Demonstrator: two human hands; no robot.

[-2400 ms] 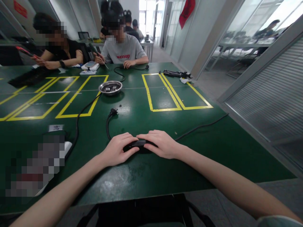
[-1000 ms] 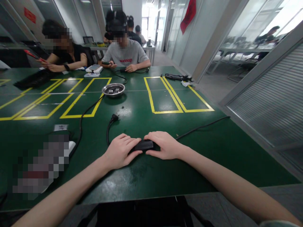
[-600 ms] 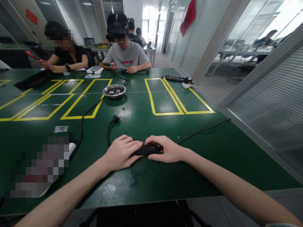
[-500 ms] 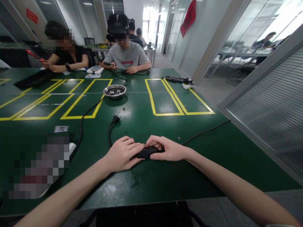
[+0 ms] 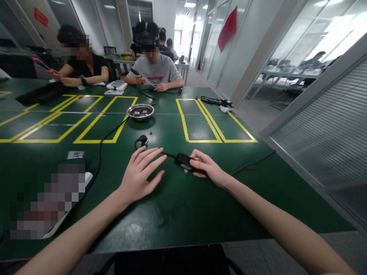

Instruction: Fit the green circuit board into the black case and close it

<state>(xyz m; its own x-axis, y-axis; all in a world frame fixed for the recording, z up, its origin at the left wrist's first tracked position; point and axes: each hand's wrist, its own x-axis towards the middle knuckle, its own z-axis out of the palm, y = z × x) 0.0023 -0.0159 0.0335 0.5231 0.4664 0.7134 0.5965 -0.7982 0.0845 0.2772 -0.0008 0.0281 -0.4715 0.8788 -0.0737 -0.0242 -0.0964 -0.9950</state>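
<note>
My right hand (image 5: 205, 164) grips a black power adapter (image 5: 183, 162) with a pale label on its side, holding it just above the green table. A dark cord leaves the adapter's left end and passes behind the fingers of my left hand (image 5: 142, 170). That hand is open, fingers spread, apart from the adapter. Beyond its fingertips lies a black power plug (image 5: 142, 139) on a bent cord. Another thin cable (image 5: 254, 163) runs over the table to the right of my right hand.
A metal bowl (image 5: 140, 112) with small metal parts stands mid-table. At left lies a white-edged, pixelated object (image 5: 54, 202) with a cable. Yellow tape (image 5: 203, 141) marks rectangles. A folded black tripod-like item (image 5: 216, 101) lies far right. Two people (image 5: 155, 67) work opposite.
My left hand has let go of the adapter, moved left and opened. My right hand has lifted and turned the adapter, showing its label. The plug has shifted slightly.
</note>
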